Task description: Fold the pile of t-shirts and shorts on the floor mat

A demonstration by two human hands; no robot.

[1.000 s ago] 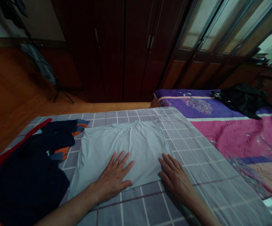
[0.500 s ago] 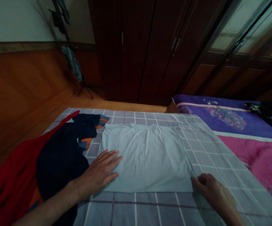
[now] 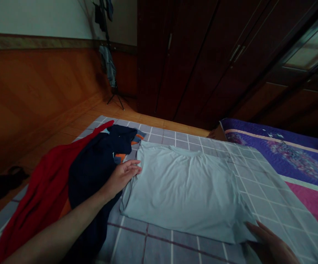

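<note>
A pale shirt (image 3: 186,187) lies spread on the grey checked sheet (image 3: 159,240), its neckline toward the far side. At its left edge rests my left hand (image 3: 124,176), the fingers slightly bent and apart, touching the fabric and holding nothing. The near right corner of the shirt is pinched in my right hand (image 3: 269,240), with that corner pulled outward and slightly raised. Part of my right hand is dim and blurred.
Left of the shirt are a dark navy garment (image 3: 92,172) with orange parts and a red garment (image 3: 48,179). Beyond stand a dark wardrobe (image 3: 192,58) and a clothes stand (image 3: 108,66). A purple and pink bedspread (image 3: 274,146) is at right.
The view has turned left. My left hand has moved from the shirt's surface to its left edge. My right hand has drawn the near right corner outward.
</note>
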